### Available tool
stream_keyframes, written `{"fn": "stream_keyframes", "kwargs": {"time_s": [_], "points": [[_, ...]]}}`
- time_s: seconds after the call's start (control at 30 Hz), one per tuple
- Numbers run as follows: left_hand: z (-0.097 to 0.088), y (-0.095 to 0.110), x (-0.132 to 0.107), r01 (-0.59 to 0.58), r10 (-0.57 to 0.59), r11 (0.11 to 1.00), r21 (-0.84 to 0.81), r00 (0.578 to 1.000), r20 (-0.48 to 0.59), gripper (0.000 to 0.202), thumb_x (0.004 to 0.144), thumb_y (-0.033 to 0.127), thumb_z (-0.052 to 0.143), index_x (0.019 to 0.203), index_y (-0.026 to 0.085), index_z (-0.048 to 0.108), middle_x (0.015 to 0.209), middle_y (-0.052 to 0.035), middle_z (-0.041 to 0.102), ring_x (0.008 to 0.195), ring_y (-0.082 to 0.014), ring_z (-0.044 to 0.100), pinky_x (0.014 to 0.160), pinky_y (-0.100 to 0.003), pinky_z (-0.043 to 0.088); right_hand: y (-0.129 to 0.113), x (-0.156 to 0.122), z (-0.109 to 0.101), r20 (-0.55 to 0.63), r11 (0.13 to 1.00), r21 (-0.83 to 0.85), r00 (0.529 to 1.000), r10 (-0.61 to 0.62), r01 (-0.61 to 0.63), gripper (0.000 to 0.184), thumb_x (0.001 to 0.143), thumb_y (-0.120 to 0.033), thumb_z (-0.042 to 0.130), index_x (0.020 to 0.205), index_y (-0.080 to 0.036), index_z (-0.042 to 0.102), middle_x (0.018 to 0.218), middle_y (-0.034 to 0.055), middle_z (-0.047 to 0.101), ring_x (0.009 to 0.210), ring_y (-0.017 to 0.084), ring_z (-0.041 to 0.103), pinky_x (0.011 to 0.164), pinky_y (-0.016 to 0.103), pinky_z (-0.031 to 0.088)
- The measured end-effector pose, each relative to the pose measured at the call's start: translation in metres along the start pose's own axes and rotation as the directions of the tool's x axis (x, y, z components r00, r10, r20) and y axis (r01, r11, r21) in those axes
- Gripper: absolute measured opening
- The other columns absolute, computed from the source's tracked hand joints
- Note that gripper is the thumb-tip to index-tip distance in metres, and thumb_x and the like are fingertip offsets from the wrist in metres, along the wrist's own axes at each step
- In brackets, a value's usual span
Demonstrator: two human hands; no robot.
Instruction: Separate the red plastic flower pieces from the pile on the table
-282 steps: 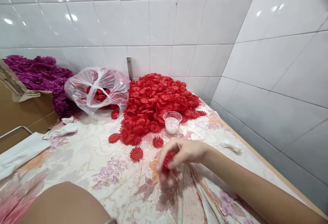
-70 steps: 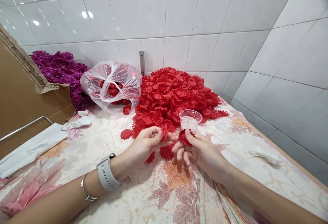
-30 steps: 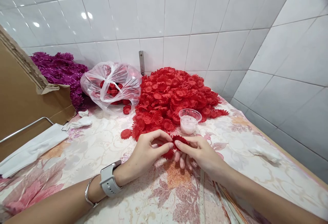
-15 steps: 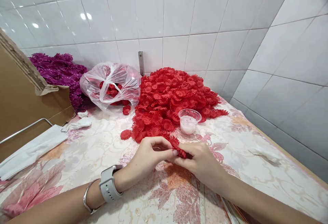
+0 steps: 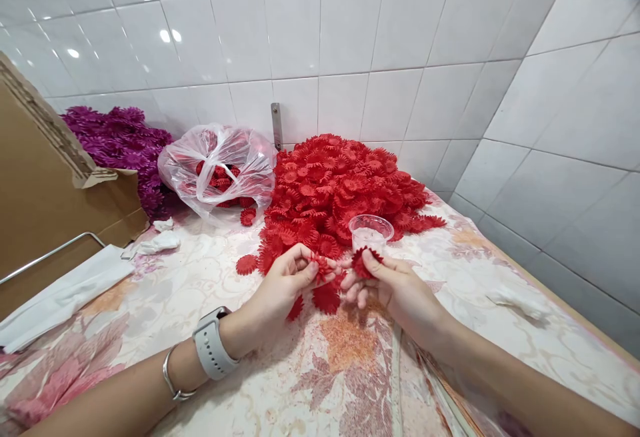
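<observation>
My left hand [image 5: 290,278] pinches a red fabric flower [image 5: 320,268] between thumb and fingers. Close by on the right, my right hand [image 5: 395,284] grips a darker red fabric flower piece [image 5: 366,263], its thumb pressed on top. The fingertips of both hands nearly meet. Directly behind them rises a large pile of red fabric flowers [image 5: 345,180]. A clear plastic cup [image 5: 371,227] with whitish contents stands behind my right hand and is partly covered by it. Loose red petals [image 5: 327,297] lie beneath the fingers.
Left of the pile sits a tied clear plastic bag [image 5: 217,167] with red pieces inside. Purple flowers [image 5: 117,150] are heaped behind a cardboard box [image 5: 55,177]. Crumpled white tissue [image 5: 520,304] lies at right on the floral tablecloth [image 5: 200,317]. Tiled walls close off the back and right.
Both hands have risen slightly and drawn a little apart. Earlier they met on red flower material; now each holds a separate red piece, and red petals show on the table below.
</observation>
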State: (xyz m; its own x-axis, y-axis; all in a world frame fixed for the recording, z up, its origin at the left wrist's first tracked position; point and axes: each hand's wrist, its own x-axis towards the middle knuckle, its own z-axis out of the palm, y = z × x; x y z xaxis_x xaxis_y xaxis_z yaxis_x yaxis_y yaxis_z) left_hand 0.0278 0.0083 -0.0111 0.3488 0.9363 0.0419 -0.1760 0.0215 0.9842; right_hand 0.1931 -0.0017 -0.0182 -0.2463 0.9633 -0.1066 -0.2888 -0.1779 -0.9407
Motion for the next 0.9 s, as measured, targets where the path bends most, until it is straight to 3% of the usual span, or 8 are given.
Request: {"fn": "stream_keyframes", "kwargs": {"time_s": [0.1,0.2,0.3,0.37,0.57,0.73,0.9], "points": [[-0.004,0.001,0.002,-0.074,0.100,0.958,0.276,0.992,-0.082,0.012,0.073,0.023,0.058,0.070,0.018,0.047,0.073,0.0008,0.055,0.071,-0.0127,0.053,0.067,-0.025,0.043,-0.004,0.000,-0.003,-0.019,1.000,-0.005,1.000,0.015,-0.016,0.025,0.080,-0.039,0.055,0.072,-0.015,0.059,0.064,0.0063,0.065,0.053,0.013,0.058,0.044,0.023,0.045],[-0.006,0.003,0.000,-0.199,0.287,0.793,0.576,0.956,-0.065,0.013,0.069,0.010,0.054,0.079,0.019,0.052,0.089,-0.0019,0.057,0.086,-0.0164,0.053,0.078,-0.029,0.042,-0.003,-0.001,-0.002,0.008,0.998,-0.043,0.999,0.036,-0.036,0.023,0.080,-0.036,0.055,0.075,-0.014,0.061,0.066,0.0058,0.064,0.054,0.013,0.058,0.045,0.023,0.046],[-0.004,0.004,-0.003,-0.296,0.404,0.649,0.701,0.915,0.011,0.019,0.070,0.004,0.050,0.082,0.019,0.053,0.095,-0.0027,0.057,0.095,-0.0177,0.051,0.086,-0.031,0.038,-0.001,-0.001,0.001,0.004,0.998,-0.063,1.000,-0.010,0.011,0.022,0.073,-0.035,0.062,0.077,-0.014,0.061,0.066,0.0037,0.063,0.054,0.012,0.057,0.049,0.024,0.048],[-0.003,0.004,-0.005,-0.323,0.420,0.617,0.717,0.906,0.046,0.020,0.072,0.004,0.048,0.082,0.020,0.054,0.095,-0.0025,0.057,0.094,-0.0175,0.051,0.085,-0.030,0.038,-0.001,0.000,0.002,0.018,0.996,-0.073,0.999,-0.052,0.053,0.025,0.069,-0.036,0.066,0.078,-0.014,0.060,0.068,0.0027,0.064,0.058,0.012,0.060,0.054,0.024,0.050],[0.001,0.006,-0.008,-0.300,0.356,0.651,0.697,0.932,0.069,0.014,0.077,0.008,0.049,0.082,0.019,0.056,0.090,-0.0017,0.059,0.085,-0.0153,0.054,0.076,-0.025,0.041,-0.004,0.000,0.004,0.041,0.989,-0.144,0.999,-0.033,0.038,0.029,0.068,-0.041,0.066,0.070,-0.014,0.057,0.059,0.0014,0.062,0.052,0.013,0.061,0.051,0.024,0.051],[0.005,0.010,-0.012,-0.230,0.220,0.770,0.595,0.971,0.091,0.009,0.082,0.023,0.051,0.080,0.017,0.058,0.074,0.0008,0.061,0.068,-0.0120,0.055,0.061,-0.021,0.042,-0.004,-0.003,0.005,0.033,0.986,-0.167,0.999,-0.023,0.028,0.033,0.066,-0.044,0.067,0.069,-0.013,0.058,0.058,0.0022,0.063,0.049,0.013,0.061,0.047,0.023,0.050],[0.007,0.010,-0.013,-0.194,0.153,0.859,0.474,0.980,0.124,0.013,0.081,0.027,0.055,0.084,0.016,0.062,0.073,-0.0001,0.064,0.068,-0.0118,0.058,0.062,-0.021,0.044,0.001,-0.004,0.003,0.042,0.969,-0.247,0.999,-0.010,0.020,0.035,0.067,-0.047,0.064,0.070,-0.013,0.060,0.056,0.0036,0.063,0.048,0.013,0.060,0.044,0.022,0.046]]}}
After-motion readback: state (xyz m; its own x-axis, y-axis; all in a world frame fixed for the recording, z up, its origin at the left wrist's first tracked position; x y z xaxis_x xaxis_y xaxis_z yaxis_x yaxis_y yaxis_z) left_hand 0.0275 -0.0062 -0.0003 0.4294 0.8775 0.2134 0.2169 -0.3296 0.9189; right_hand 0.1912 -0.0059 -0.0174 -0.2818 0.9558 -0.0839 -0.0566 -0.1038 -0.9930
